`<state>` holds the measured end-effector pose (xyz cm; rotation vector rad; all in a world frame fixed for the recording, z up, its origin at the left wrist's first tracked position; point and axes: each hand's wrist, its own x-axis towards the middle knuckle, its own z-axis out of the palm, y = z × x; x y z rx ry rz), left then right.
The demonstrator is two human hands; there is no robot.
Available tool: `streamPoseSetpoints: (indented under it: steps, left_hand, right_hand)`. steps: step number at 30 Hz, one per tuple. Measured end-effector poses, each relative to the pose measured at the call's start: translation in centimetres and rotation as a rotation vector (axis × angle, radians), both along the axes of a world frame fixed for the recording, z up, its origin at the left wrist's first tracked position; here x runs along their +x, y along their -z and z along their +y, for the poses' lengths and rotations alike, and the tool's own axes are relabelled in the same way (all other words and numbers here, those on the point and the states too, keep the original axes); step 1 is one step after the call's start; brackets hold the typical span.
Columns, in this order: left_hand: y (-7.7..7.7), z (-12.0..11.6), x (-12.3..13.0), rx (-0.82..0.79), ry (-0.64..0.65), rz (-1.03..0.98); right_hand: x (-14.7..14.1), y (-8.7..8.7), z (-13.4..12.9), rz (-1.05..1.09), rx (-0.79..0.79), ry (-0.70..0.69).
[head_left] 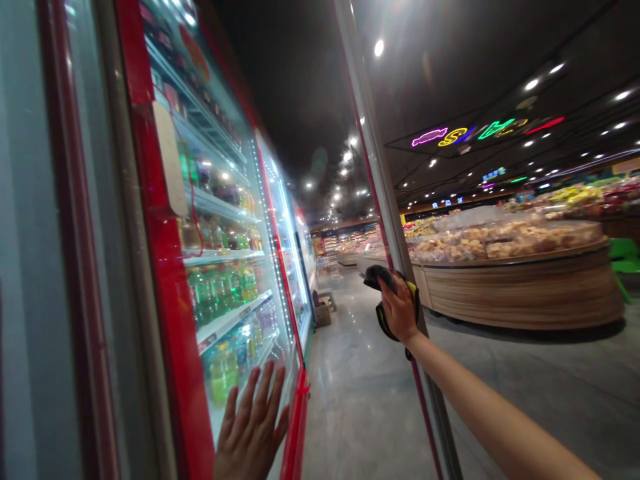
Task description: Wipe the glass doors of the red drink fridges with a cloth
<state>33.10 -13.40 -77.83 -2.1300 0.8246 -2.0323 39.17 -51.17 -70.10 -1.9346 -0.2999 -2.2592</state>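
Both of your hands are up against the red-framed glass-door drinks cooler (173,287). Your left hand (253,427) is nearest, low on the fixed glass pane of that cooler, fingers spread wide and flat on the glass, holding nothing. Just behind the pane by your fingertips, on the cooler's lower shelf, stands a yellow-green plastic drink bottle (223,372). To the right of the cooler's red frame, the open glass door with its grey metal edge (395,247) stands swung out over the aisle. Your right hand (399,308) is stretched out to that door edge, fingers curled closed around a crumpled black and yellow cloth (381,279) that is pressed against the edge. Farther along the cooler's row, a small brown box (323,313) sits on the grey floor at its foot. Beyond the open door, well apart from the cooler, a curved wooden display counter piled with pale packaged baked goods (520,280) stands under coloured neon ceiling signs (480,130).
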Motion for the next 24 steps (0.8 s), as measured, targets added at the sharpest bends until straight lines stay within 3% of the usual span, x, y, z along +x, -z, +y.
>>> streamPoseSetpoints:
  steps: [2,7,9,11,14,16,18,21,22,24]
  left_hand:
    - [0.0,0.0,0.0,0.011,-0.013,0.004]
    - [0.0,0.1,0.1,0.016,-0.020,0.007]
    - [-0.1,0.0,0.0,0.009,-0.004,-0.002]
    - [-0.2,0.0,-0.1,0.006,0.015,-0.018]
    - [-0.2,-0.1,-0.2,0.008,0.015,-0.044]
    - [-0.1,-0.2,-0.2,0.005,-0.005,-0.046]
    - [0.1,-0.1,-0.1,0.002,-0.022,-0.034]
    - [0.3,-0.1,0.0,-0.006,-0.016,-0.036]
    - [0.3,-0.1,0.1,-0.008,-0.010,-0.043]
    - [0.4,0.0,0.1,-0.006,-0.006,-0.054]
  right_hand:
    - [0.2,-1.8,0.0,-0.016,0.036,-0.033]
    - [1.1,-14.1,2.4,-0.047,0.219,-0.058]
    - [0.9,-16.3,4.2,-0.014,0.237,-0.011]
    - [0.2,-15.6,5.6,0.031,0.096,0.021]
    - [-0.7,-11.8,5.2,0.074,-0.253,-0.004]
    - [-0.7,-10.3,4.1,0.043,-0.269,-0.019]
    - [-0.2,-10.7,3.8,-0.006,-0.087,-0.014]
    - [0.2,-13.1,6.7,-0.037,0.197,0.000]
    - [0.1,-13.7,8.3,-0.025,0.192,-0.003]
    - [-0.5,-13.9,11.1,0.022,-0.014,-0.032]
